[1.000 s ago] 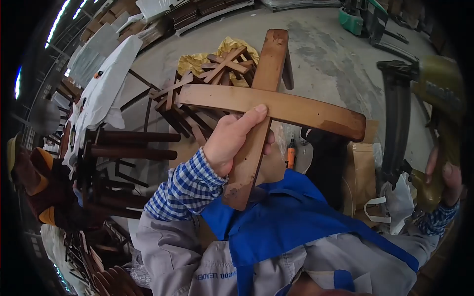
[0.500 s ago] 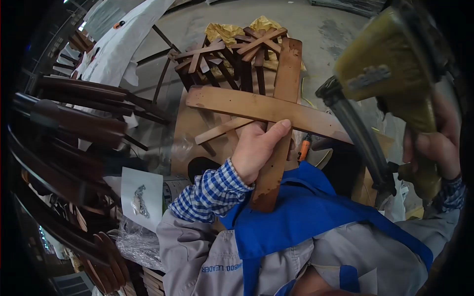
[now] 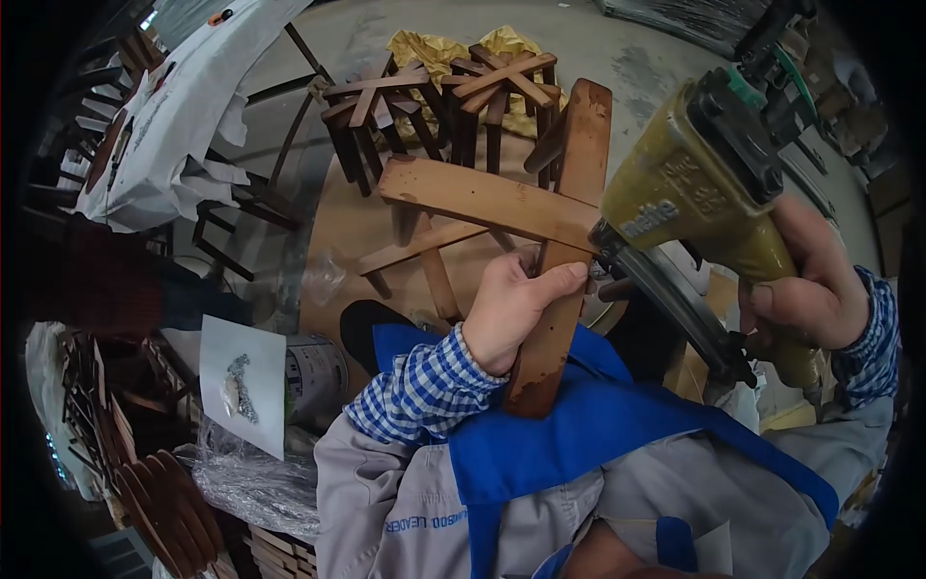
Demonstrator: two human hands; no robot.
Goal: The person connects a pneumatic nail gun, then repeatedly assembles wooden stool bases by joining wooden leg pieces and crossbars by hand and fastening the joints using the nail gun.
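My left hand (image 3: 516,314) is closed around the lower arm of a brown wooden cross frame (image 3: 492,203), thumb on its upper face. Legs project beneath the frame, so it looks like a stool base. My right hand (image 3: 815,289) grips the handle of a yellow-green nail gun (image 3: 666,183). The gun's nose is at the joint where the two bars cross; whether it presses on the wood I cannot tell. Its long dark magazine (image 3: 680,309) slants down towards me. A blue apron (image 3: 540,444) lies under the frame's lower end.
Finished-looking stool bases (image 3: 506,82) stand ahead on a brown board, beside yellow crumpled paper (image 3: 424,53). On the left are a cloth-covered table (image 3: 164,125), a paper sheet (image 3: 241,386) holding small metal pieces, a can (image 3: 313,372) and plastic wrap (image 3: 256,482). Wooden parts (image 3: 169,507) lie lower left.
The nail gun has moved left and down, its nose now at the cross joint. My left hand and the frame have shifted slightly right. The dark chair parts at left have left view.
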